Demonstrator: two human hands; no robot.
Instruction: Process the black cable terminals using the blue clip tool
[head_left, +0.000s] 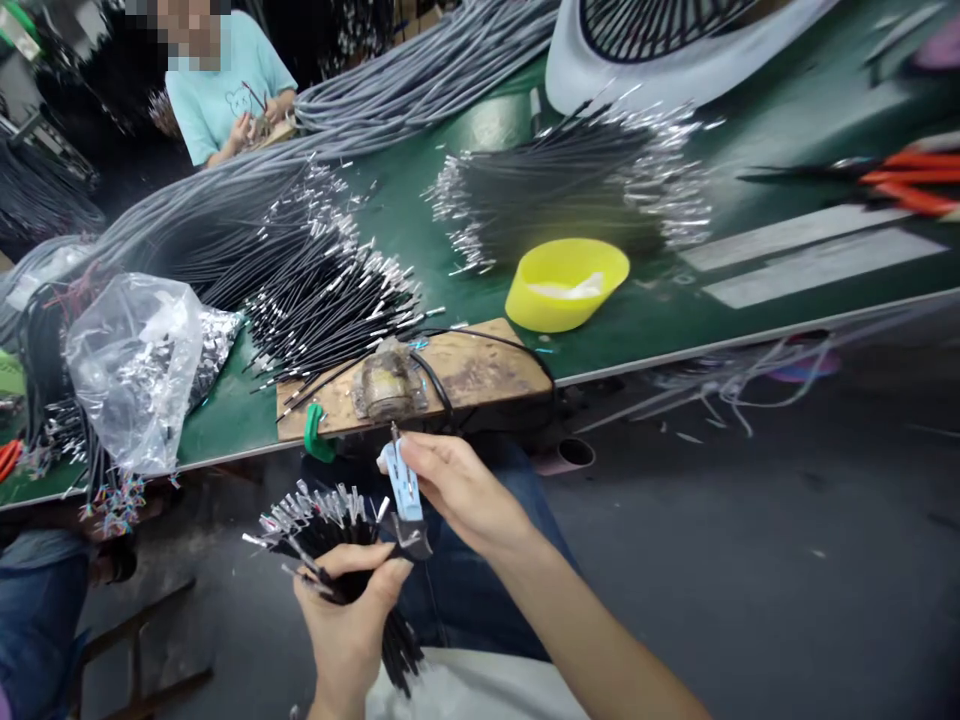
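A bundle of black cables (401,645) with silvery tips is gripped in my left hand (349,605), below the bench edge. My right hand (457,490) holds a small light-blue tool (405,482) with a dark curved end pointing down, close to my left thumb and the cable tips. Just beyond the tool, a wooden board (480,370) lies on the bench edge, bearing a small device under a clear cover (388,385). A green clamp (318,435) sits at the board's front edge.
On the green bench (645,340) are a pile of black cables (315,300), a plastic bag of metal parts (135,370), a yellow bowl (562,310), another wire bundle (555,190), orange-handled pliers (911,180) and a fan (675,60). A person (225,100) works across the bench.
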